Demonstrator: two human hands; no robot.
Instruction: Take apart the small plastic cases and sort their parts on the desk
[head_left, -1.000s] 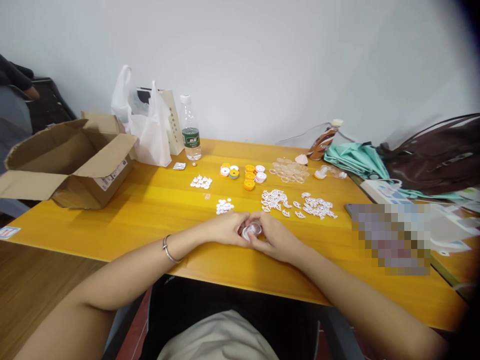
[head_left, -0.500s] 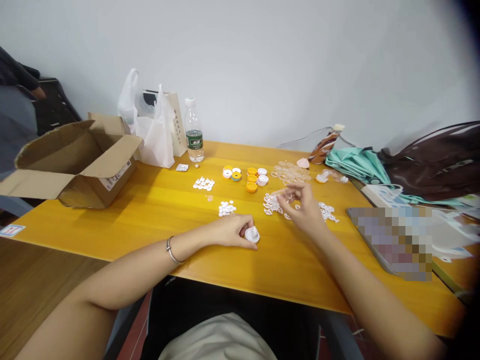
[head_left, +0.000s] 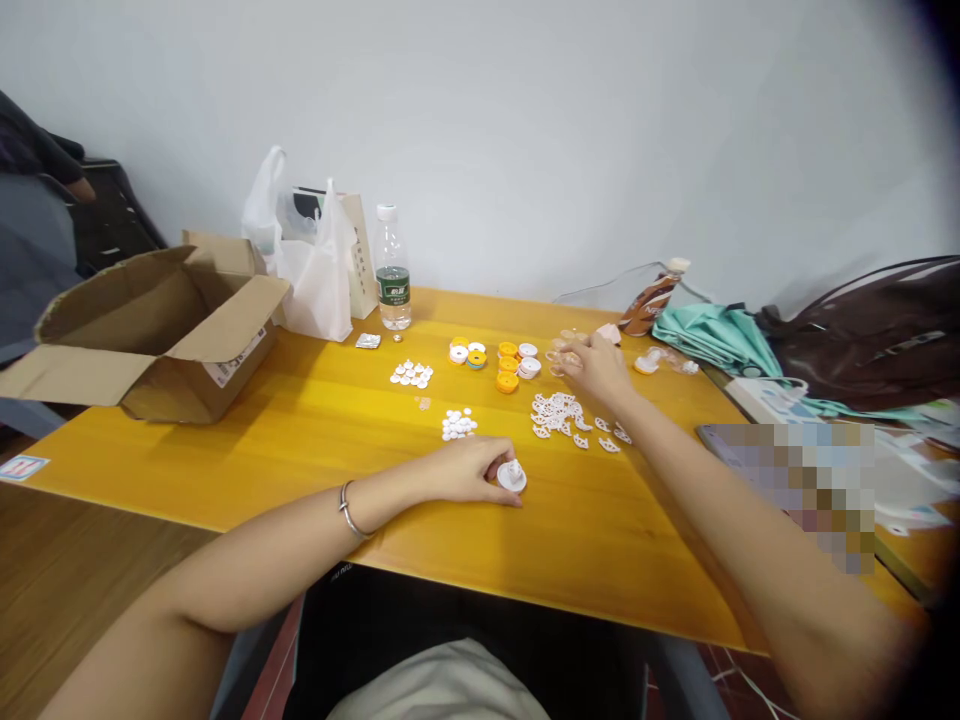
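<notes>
My left hand (head_left: 480,470) rests low over the table, thumb and fingers closed round a white round plastic piece (head_left: 512,478) with a raised centre. My right hand (head_left: 600,368) is stretched out to the pile of clear plastic rings (head_left: 574,338) at the back. Its fingers are bent together among the rings; whether one is between the fingertips is hidden. Below the right hand lie many white fan-shaped pieces (head_left: 556,412). Small white caps (head_left: 457,425) are heaped beyond my left hand. Orange and white round parts (head_left: 508,365) are stacked farther back.
On the left stand an open cardboard box (head_left: 232,375), a white plastic bag (head_left: 319,290) and a water bottle (head_left: 394,285). White stemmed discs (head_left: 412,374) lie nearby. A brown drink bottle (head_left: 652,303), green cloth (head_left: 712,340) and dark bag (head_left: 870,325) are at the right.
My right hand has moved away from me, from above the white fan-shaped pieces to the clear rings. My left hand keeps hold of the white round piece, and the view has shifted slightly.
</notes>
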